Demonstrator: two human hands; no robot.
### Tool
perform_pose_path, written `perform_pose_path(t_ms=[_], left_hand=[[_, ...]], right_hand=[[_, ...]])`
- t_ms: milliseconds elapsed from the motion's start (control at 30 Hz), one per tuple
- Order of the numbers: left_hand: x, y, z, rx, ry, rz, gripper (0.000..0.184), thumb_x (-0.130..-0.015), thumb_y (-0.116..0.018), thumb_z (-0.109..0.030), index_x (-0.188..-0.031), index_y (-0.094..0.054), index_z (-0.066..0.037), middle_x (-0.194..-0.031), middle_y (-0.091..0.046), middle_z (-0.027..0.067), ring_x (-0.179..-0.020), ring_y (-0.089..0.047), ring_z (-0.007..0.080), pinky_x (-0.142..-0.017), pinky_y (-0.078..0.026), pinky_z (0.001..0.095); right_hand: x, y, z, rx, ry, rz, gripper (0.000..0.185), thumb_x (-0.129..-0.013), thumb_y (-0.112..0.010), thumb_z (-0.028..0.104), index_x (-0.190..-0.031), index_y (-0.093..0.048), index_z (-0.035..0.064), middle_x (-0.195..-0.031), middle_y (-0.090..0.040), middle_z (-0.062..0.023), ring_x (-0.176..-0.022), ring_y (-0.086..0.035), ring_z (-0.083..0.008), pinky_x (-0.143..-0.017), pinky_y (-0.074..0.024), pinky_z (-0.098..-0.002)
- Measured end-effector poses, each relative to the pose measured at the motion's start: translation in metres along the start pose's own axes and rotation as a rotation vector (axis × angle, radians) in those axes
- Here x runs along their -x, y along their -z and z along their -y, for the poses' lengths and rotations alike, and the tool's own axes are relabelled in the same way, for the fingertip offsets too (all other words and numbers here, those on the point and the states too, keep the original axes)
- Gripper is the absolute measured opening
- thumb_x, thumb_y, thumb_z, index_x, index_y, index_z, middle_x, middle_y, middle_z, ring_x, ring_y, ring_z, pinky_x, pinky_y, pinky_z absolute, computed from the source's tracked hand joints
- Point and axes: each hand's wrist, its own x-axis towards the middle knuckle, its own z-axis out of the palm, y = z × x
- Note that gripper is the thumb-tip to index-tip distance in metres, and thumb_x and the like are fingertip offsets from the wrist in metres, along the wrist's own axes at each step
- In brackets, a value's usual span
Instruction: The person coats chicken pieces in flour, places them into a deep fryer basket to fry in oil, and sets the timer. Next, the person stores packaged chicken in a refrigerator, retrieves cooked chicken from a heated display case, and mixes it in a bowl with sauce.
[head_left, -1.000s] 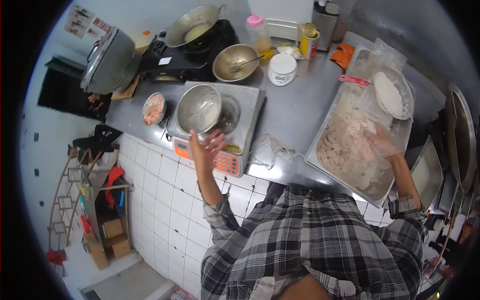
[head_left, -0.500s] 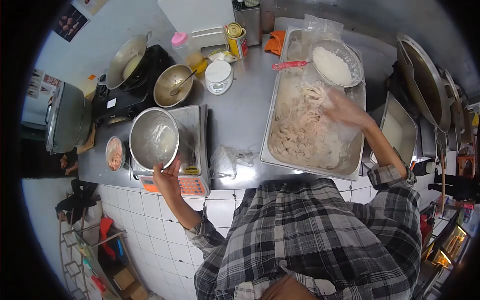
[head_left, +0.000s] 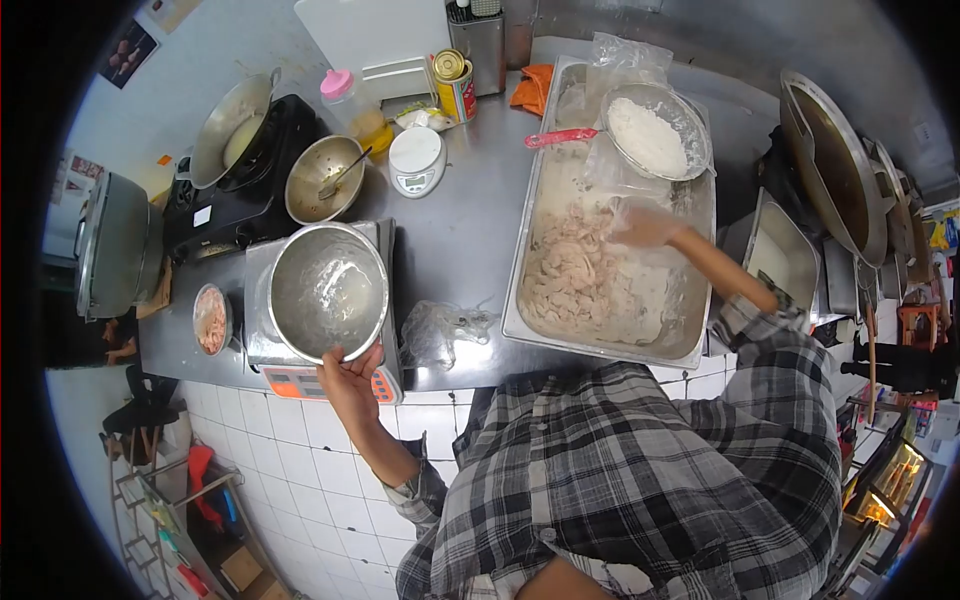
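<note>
My left hand grips the near rim of a steel bowl, which has a whitish residue inside and is over the orange-fronted scale. In a clear plastic glove, my right hand is over the floury meat strips in a large metal tray. Its fingers are blurred, and whether they hold anything is not clear. A sieve of white flour with a red handle rests across the tray's far part.
Left of the scale is a small bowl of pink meat. Behind are a bowl with a spoon, a white scale, a bottle and a wok on a stove. A plastic bag lies mid-table. People are at both far sides.
My left hand has gone from open beside the bowl to gripping its rim, and the bowl has shifted toward me. My right hand has moved within the tray. The view has turned right.
</note>
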Motion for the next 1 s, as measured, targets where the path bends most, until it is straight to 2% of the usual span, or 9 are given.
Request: perform_pose_path(t_ms=[133,233,500,567,667,767,867,933,1000], left_hand=[[0.003,0.006,0.01,0.006,0.055,0.008,0.04,-0.089,-0.045,-0.017,-0.116,-0.035,0.011,-0.095,-0.061,0.026,-0.079,-0.067,0.0352,-0.069,-0.061,0.0392],[0.014,0.003,0.012,0.001,0.064,-0.058,0.045,-0.089,-0.046,-0.017,-0.124,-0.031,0.007,-0.101,-0.058,0.0255,-0.079,-0.067,0.0361,-0.067,-0.061,0.0397],[0.019,0.016,0.026,0.056,0.095,-0.105,0.049,-0.088,-0.044,-0.013,-0.129,-0.024,0.003,-0.108,-0.052,0.0241,-0.078,-0.066,0.0378,-0.066,-0.061,0.0417],[0.016,0.014,0.026,0.064,0.088,-0.101,0.05,-0.087,-0.044,-0.012,-0.131,-0.023,0.002,-0.108,-0.052,0.0244,-0.078,-0.066,0.0375,-0.066,-0.061,0.0414],[0.015,0.014,0.028,0.065,0.101,-0.111,0.053,-0.086,-0.045,-0.011,-0.133,-0.022,0.0,-0.107,-0.054,0.0252,-0.077,-0.066,0.0371,-0.065,-0.061,0.0412],[0.016,0.014,0.026,0.062,0.106,-0.095,0.053,-0.086,-0.045,-0.011,-0.133,-0.021,0.0,-0.107,-0.054,0.0256,-0.077,-0.067,0.0371,-0.065,-0.061,0.0412],[0.02,0.016,0.03,0.038,0.088,-0.114,0.048,-0.087,-0.044,-0.011,-0.128,-0.025,0.002,-0.106,-0.055,0.0255,-0.077,-0.066,0.0374,-0.066,-0.061,0.0414],[0.024,0.011,0.027,0.027,0.097,-0.129,0.042,-0.087,-0.044,-0.012,-0.123,-0.028,0.004,-0.105,-0.055,0.0257,-0.077,-0.066,0.0377,-0.066,-0.061,0.0417],[0.025,0.008,0.028,0.022,0.102,-0.158,0.036,-0.088,-0.044,-0.012,-0.117,-0.031,0.004,-0.104,-0.055,0.0255,-0.078,-0.066,0.0378,-0.067,-0.061,0.0419]], right_hand=[[-0.053,-0.079,-0.077,0.036,-0.289,-0.283,0.065,-0.079,-0.06,0.044,-0.124,-0.049,-0.0018,-0.112,-0.057,-0.0271,-0.101,-0.059,-0.0338,-0.09,-0.0438,-0.0421],[-0.068,-0.076,-0.063,-0.299,-0.385,-0.223,0.067,-0.081,-0.06,0.043,-0.13,-0.044,0.0009,-0.119,-0.054,-0.0239,-0.101,-0.058,-0.0321,-0.088,-0.0438,-0.0418],[-0.02,-0.125,-0.021,-0.445,0.082,-0.115,0.06,-0.083,-0.062,0.036,-0.131,-0.043,0.0053,-0.12,-0.052,-0.0199,-0.111,-0.051,-0.0305,-0.094,-0.0392,-0.0409],[-0.001,-0.098,0.021,-0.314,0.247,-0.049,0.062,-0.084,-0.058,0.041,-0.132,-0.042,0.0054,-0.126,-0.047,-0.0199,-0.115,-0.046,-0.0319,-0.1,-0.0331,-0.0446],[0.001,-0.037,0.099,-0.135,0.229,0.316,0.075,-0.078,-0.064,0.036,-0.139,-0.032,0.0066,-0.138,-0.039,-0.0241,-0.126,-0.04,-0.0356,-0.105,-0.0322,-0.0456],[0.005,-0.072,0.035,0.481,0.435,0.465,0.078,-0.078,-0.059,0.041,-0.144,-0.027,0.0143,-0.149,-0.017,-0.0238,-0.138,-0.017,-0.0394,-0.111,-0.0193,-0.051],[-0.009,-0.069,0.035,0.578,0.482,0.59,0.072,-0.08,-0.054,0.044,-0.144,-0.03,0.0235,-0.152,-0.004,-0.0212,-0.14,0.0,-0.0407,-0.113,-0.0063,-0.0554],[-0.004,-0.113,0.0,-0.378,0.347,0.624,0.066,-0.08,-0.055,0.048,-0.141,-0.037,0.027,-0.153,-0.008,-0.0188,-0.141,-0.002,-0.0387,-0.112,-0.0068,-0.0559],[-0.005,-0.117,0.001,-0.43,0.292,0.586,0.063,-0.08,-0.055,0.053,-0.137,-0.042,0.0299,-0.153,-0.012,-0.0157,-0.141,-0.005,-0.0374,-0.112,-0.0079,-0.0564]])
